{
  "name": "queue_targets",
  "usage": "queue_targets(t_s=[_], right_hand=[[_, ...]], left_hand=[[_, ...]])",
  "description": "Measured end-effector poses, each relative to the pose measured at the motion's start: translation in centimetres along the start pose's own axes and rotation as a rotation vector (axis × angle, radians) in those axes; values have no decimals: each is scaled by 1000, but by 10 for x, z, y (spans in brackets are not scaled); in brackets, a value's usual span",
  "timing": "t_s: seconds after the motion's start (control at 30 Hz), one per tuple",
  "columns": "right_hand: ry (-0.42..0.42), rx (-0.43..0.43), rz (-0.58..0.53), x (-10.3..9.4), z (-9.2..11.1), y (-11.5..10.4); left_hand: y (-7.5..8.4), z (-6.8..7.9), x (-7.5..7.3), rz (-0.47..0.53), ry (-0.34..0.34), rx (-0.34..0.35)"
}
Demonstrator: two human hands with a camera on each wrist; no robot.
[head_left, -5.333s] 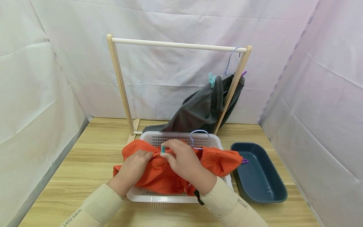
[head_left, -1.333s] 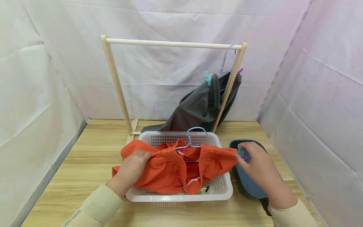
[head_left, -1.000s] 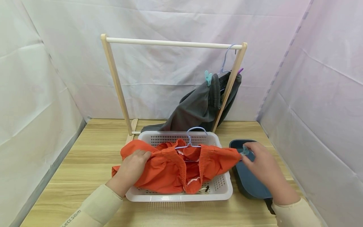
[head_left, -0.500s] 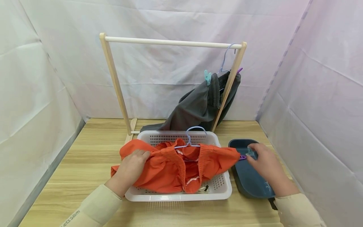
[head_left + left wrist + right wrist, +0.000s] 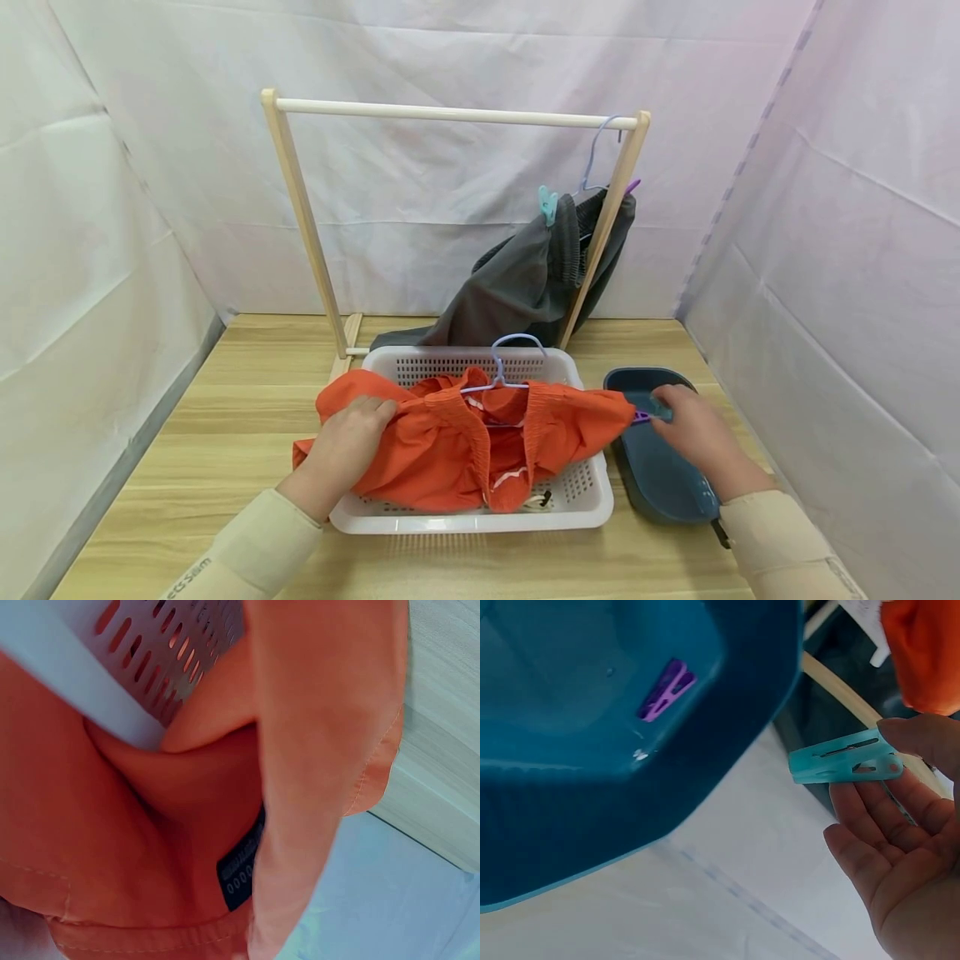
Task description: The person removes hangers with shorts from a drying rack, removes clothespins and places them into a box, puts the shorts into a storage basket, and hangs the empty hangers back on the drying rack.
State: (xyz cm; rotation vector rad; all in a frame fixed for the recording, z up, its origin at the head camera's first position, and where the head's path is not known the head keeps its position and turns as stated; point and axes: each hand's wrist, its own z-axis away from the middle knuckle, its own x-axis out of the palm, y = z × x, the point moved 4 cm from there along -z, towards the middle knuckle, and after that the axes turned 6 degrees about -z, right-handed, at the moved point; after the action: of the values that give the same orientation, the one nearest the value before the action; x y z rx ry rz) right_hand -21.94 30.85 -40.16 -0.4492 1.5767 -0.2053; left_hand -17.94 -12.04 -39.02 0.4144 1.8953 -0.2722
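Orange shorts [image 5: 420, 467] with a gathered elastic waistband lie over a white perforated basket [image 5: 480, 523]. A pale blue hanger [image 5: 501, 371] sits in the waist opening, its hook upward. At the shorts' left part, my left hand [image 5: 341, 450] grips the fabric; the left wrist view shows the cloth's folds and a dark label [image 5: 241, 870]. My right hand [image 5: 697, 429] is over the dark blue basin [image 5: 660, 483] and pinches a teal clothespin [image 5: 845, 759] between thumb and fingers. A purple clothespin [image 5: 666, 690] lies in the basin.
Behind the basket stands a wooden rack with a white rail [image 5: 450, 112]. Dark grey pants [image 5: 517, 283] hang at its right end on a blue hanger [image 5: 588, 158], with a teal clothespin [image 5: 548, 206] and a purple one [image 5: 632, 186]. White cloth walls enclose the wooden table.
My right hand has moved from the shorts' left part, where it pinched a teal clothespin beside my left hand, rightward past the shorts' right end to the basin. My left hand has barely moved.
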Motion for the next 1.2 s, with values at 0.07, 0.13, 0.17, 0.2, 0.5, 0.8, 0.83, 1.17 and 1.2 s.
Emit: queue_targets(t_s=[0.07, 0.13, 0.17, 0.2, 0.5, 0.8, 0.83, 1.17, 1.2], right_hand=[[-15, 3, 4, 2, -2, 3], [-29, 5, 5, 5, -4, 6], [-36, 7, 5, 6, -5, 7], [-43, 7, 4, 6, -6, 9], [-87, 10, 5, 12, -10, 13], [-143, 22, 59, 19, -19, 20], [-149, 25, 61, 20, -20, 21], [-183, 12, 107, 30, -27, 28], [-184, 8, 110, 32, -27, 28]], left_hand=[[0, 0, 0, 2, 2, -2], [0, 0, 0, 3, 8, -1], [0, 0, 0, 3, 9, 0], [0, 0, 0, 3, 10, 1], [0, 1, 0, 1, 13, -1], [0, 1, 1, -9, 18, 5], [0, 1, 1, -9, 18, 4], [0, 1, 2, -12, 28, 11], [0, 1, 2, -11, 27, 10]])
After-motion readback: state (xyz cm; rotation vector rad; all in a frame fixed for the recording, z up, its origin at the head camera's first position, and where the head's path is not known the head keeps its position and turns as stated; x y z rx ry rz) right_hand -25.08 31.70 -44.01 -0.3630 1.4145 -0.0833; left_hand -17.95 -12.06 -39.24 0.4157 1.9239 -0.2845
